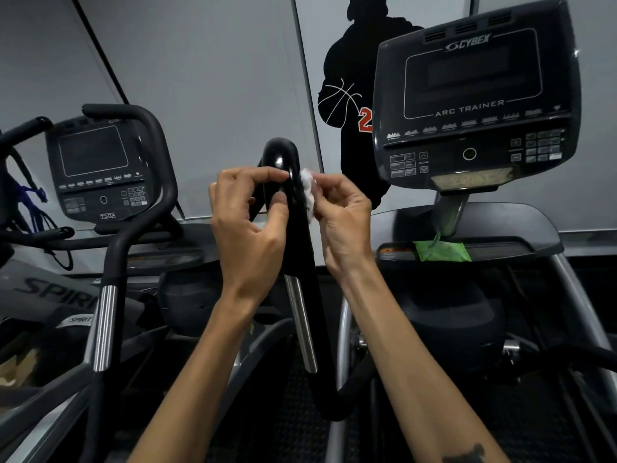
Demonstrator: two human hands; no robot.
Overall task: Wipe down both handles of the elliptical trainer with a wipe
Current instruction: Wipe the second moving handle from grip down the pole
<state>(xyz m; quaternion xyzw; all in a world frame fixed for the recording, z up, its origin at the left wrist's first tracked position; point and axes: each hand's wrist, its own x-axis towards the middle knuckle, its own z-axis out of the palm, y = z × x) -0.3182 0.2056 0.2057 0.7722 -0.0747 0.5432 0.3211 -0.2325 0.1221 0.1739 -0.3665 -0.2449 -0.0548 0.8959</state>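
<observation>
Right hand (340, 222) pinches wipe (307, 192) against upright handle (293, 208)'s right side; left hand (250, 225) grips opposite.

Two hands (248, 225) (344, 225), one wipe (309, 193), two consoles (474, 95) (96, 168), one green packet (442, 250).

The handle (283, 162) was seen to be of smooth black plastic, glossy enough to carry bright highlights near its rounded top. Lower down, a ribbed strip of brushed metal (300, 325) was set into it, with a dull silver sheen. The wipe (307, 195) looked like thin white fabric or paper, crumpled and matt. The console (474, 95) was cased in dark, semi-matt plastic. A green packet (442, 251) of soft, slightly shiny film was also noted.
</observation>
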